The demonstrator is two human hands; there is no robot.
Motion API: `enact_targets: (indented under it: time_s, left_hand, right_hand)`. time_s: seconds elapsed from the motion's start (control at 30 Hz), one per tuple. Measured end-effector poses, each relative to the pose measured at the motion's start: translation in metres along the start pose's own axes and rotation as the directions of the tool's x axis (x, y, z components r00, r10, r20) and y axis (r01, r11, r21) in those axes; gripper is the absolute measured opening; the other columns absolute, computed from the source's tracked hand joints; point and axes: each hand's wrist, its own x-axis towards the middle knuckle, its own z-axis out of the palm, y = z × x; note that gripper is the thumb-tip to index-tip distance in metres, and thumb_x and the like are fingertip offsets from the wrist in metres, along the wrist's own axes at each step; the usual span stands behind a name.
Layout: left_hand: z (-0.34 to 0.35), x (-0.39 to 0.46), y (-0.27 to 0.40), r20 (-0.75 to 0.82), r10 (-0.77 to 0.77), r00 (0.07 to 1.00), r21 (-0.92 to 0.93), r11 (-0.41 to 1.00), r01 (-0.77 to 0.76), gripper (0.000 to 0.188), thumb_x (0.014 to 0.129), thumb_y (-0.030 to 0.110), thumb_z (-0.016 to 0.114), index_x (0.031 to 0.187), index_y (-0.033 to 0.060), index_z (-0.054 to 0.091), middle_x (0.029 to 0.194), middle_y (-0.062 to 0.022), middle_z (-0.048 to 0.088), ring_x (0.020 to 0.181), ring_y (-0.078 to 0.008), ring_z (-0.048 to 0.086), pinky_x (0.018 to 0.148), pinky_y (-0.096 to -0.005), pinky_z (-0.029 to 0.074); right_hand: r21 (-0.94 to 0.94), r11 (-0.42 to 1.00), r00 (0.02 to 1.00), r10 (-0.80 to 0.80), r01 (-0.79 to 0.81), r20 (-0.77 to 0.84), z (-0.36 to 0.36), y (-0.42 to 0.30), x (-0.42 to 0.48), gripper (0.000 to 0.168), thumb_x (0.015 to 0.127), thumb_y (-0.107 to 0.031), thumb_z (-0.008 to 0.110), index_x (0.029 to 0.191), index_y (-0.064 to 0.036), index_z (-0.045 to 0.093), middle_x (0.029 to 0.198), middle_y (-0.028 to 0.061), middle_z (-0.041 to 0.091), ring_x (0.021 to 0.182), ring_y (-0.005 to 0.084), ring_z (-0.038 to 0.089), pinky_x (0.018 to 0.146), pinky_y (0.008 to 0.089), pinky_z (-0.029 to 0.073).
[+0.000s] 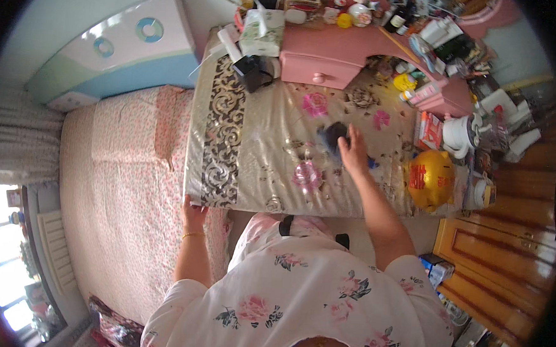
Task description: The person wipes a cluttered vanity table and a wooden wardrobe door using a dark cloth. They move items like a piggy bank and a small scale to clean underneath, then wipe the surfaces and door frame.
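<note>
My right hand (pixel 354 151) is on a dark blue cloth (pixel 333 136) that lies bunched on the patterned table cover (pixel 264 158), right of the middle. Its fingers are spread over the cloth's right side, and a bit of blue shows below the palm too. My left hand (pixel 194 212) is at the near left corner of the table, touching the edge of the cover. Whether its fingers grip that edge is hard to see. Pink and brown flowers are printed on the cover around the cloth.
A pink shelf unit with a drawer (pixel 320 71) stands at the back, crowded with small things. Left of it are a tissue pack (pixel 262 36) and a black box-like object (pixel 253 74). A gold piggy bank (pixel 431 180) and a white kettle-like vessel (pixel 459 132) stand right. A bed (pixel 123 202) adjoins left.
</note>
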Motion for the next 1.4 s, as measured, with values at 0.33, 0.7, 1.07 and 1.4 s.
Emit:
enact_targets:
  time_s: [0.33,0.7,1.07,1.4]
  left_hand:
    - [0.046,-0.015,0.034,-0.062,0.65,0.757,0.89,0.38,-0.254,0.056,0.091,0.049,0.038,0.128,0.0085,0.048,0.12,-0.0201,0.054,0.109,-0.0364,0.053,0.092,-0.0463,0.041]
    - [0.086,-0.042,0.024,-0.16,0.807,0.569,0.963,0.255,-0.09,0.042,0.091,0.041,0.037,0.086,0.0066,0.061,0.088,-0.0156,0.064,0.083,-0.0379,0.06,0.074,-0.0478,0.046]
    - [0.079,-0.036,0.023,-0.075,0.819,0.569,0.968,0.198,-0.157,0.04,0.092,0.036,0.037,0.089,0.0048,0.061,0.086,-0.0191,0.063,0.08,-0.039,0.059,0.072,-0.0482,0.046]
    - [0.067,-0.012,0.015,-0.062,0.825,0.562,0.964,0.195,-0.18,0.039,0.091,0.036,0.036,0.088,0.0059,0.06,0.087,-0.0188,0.063,0.081,-0.0404,0.058,0.071,-0.0497,0.045]
  right_hand:
    - [-0.277,0.902,0.943,-0.324,0.33,0.07,0.036,-0.047,0.015,0.069,0.074,-0.038,0.068,0.133,-0.017,0.041,0.134,0.0139,0.044,0.124,0.0367,0.038,0.096,0.0554,0.034]
    - [-0.128,0.881,0.89,-0.45,0.456,0.077,0.115,-0.163,0.038,0.066,0.071,-0.034,0.07,0.127,-0.01,0.046,0.132,0.0222,0.042,0.117,0.0445,0.041,0.097,0.0493,0.037]
    - [0.004,0.783,0.768,-0.61,0.621,0.192,0.169,-0.273,0.015,0.059,0.072,-0.036,0.069,0.119,-0.005,0.051,0.13,0.0154,0.046,0.121,0.0379,0.038,0.102,0.0508,0.03]
    - [0.286,0.559,0.522,-0.829,0.779,0.198,0.12,-0.21,-0.081,0.041,0.066,-0.016,0.07,0.105,-0.008,0.06,0.12,0.0079,0.053,0.116,0.0287,0.046,0.099,0.0432,0.037]
